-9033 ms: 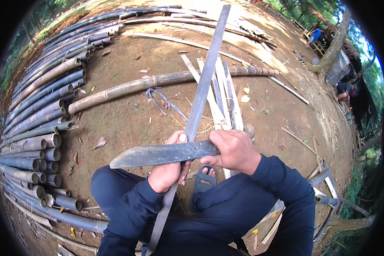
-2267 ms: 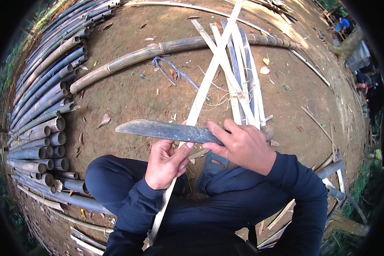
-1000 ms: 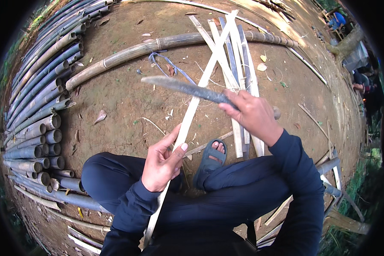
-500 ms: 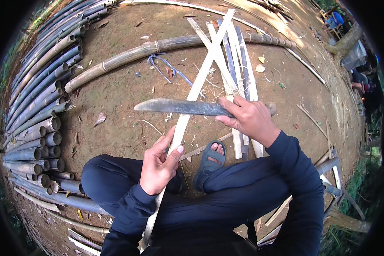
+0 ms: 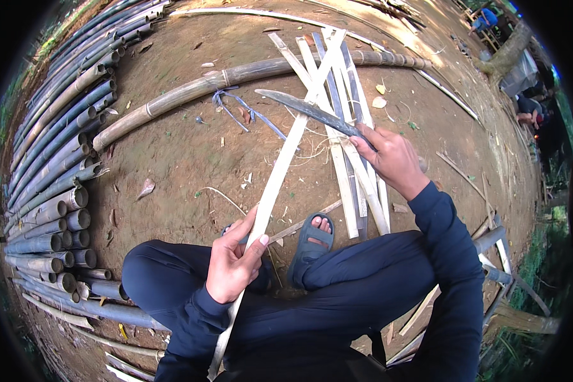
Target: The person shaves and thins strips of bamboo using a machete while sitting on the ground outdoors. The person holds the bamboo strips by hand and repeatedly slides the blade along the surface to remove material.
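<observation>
A long pale bamboo strip (image 5: pixel 277 173) slants from beside my lap up to the far side, gripped near its lower part by my left hand (image 5: pixel 235 260), thumb on top. My right hand (image 5: pixel 391 159) is closed round the handle end of a machete (image 5: pixel 312 112); its dark blade points to the upper left and crosses over the strip's far part. Whether the edge touches the strip I cannot tell. Beyond and under the strip's far end lie several split bamboo strips (image 5: pixel 350 191) on the ground, some pale, some dark-skinned. Thin curled shavings (image 5: pixel 312 143) lie among them.
A long bamboo pole (image 5: pixel 191 95) lies across the far ground, with blue cord (image 5: pixel 248 108) beside it. Many cut bamboo poles (image 5: pixel 57 210) are stacked at left. My sandalled foot (image 5: pixel 313 245) is close by. Another person (image 5: pixel 530 109) is at the far right, near a tree trunk (image 5: pixel 509 54).
My right hand has moved slightly right, and the machete blade has gone farther up along the strip, its tip now tilted upward. My left hand stays on the strip, slightly lower.
</observation>
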